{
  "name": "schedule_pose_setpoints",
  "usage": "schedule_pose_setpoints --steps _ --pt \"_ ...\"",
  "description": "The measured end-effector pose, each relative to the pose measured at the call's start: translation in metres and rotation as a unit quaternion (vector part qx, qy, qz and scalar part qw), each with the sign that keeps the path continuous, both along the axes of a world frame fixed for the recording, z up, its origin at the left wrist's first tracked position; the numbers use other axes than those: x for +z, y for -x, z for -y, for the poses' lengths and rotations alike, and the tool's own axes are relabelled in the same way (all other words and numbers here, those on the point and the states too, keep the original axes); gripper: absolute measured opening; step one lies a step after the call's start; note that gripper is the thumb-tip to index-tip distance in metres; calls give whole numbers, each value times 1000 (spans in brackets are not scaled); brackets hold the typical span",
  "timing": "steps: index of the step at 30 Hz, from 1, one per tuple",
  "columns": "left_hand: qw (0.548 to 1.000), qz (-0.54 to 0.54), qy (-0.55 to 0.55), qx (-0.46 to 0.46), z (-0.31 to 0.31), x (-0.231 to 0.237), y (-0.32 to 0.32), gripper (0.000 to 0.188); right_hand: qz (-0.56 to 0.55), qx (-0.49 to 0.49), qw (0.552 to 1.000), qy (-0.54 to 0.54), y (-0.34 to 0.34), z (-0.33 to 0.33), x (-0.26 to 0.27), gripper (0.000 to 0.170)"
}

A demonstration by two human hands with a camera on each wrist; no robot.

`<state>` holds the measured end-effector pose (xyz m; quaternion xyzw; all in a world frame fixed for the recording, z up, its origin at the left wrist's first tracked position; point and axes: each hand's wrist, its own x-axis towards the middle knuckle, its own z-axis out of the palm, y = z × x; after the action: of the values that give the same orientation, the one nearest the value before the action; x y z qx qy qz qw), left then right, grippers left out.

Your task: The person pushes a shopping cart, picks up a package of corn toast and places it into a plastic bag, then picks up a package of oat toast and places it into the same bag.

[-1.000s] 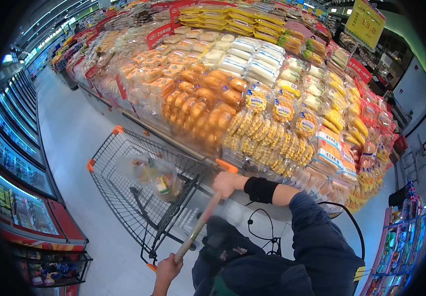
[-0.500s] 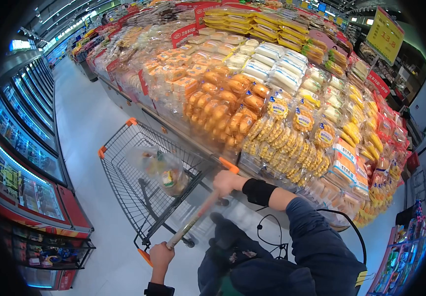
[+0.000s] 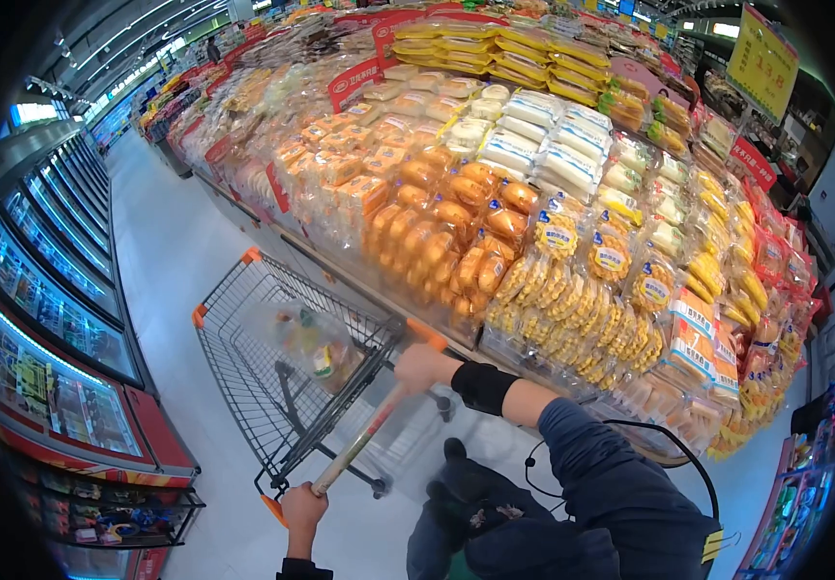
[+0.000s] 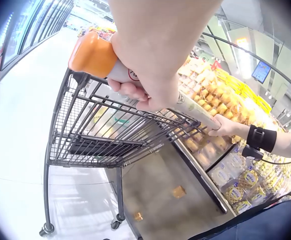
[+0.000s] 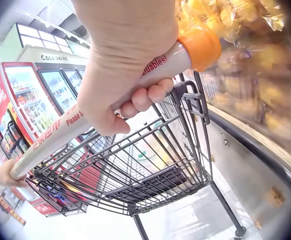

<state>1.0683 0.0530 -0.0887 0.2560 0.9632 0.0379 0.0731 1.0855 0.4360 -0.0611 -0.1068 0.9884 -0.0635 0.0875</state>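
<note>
Both hands hold the push handle of a wire shopping cart. My left hand grips the near left end, its fingers curled round the bar beside the orange end cap in the left wrist view. Toward the other end, my right hand wraps the bar close to the second orange cap; red print shows on the bar in the right wrist view. Inside the cart lies a clear plastic bag with goods in it, their kind unclear through the plastic.
A long display of packaged breads runs along the cart's right side, close to the basket. Glass-door coolers line the left, with a low rack at their near end. A pale floor aisle stretches ahead between them. A yellow price sign stands far right.
The camera view has shifted, so the display sits further right and the coolers show more. Both hands keep their hold on the handle, and the cart stays beside the display.
</note>
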Motion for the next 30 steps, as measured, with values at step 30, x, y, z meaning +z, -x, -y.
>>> schedule_pose_setpoints --steps 30 --pt "976 93 -112 -163 -163 2 101 29 -139 -92 986 1 80 -11 -27 26"
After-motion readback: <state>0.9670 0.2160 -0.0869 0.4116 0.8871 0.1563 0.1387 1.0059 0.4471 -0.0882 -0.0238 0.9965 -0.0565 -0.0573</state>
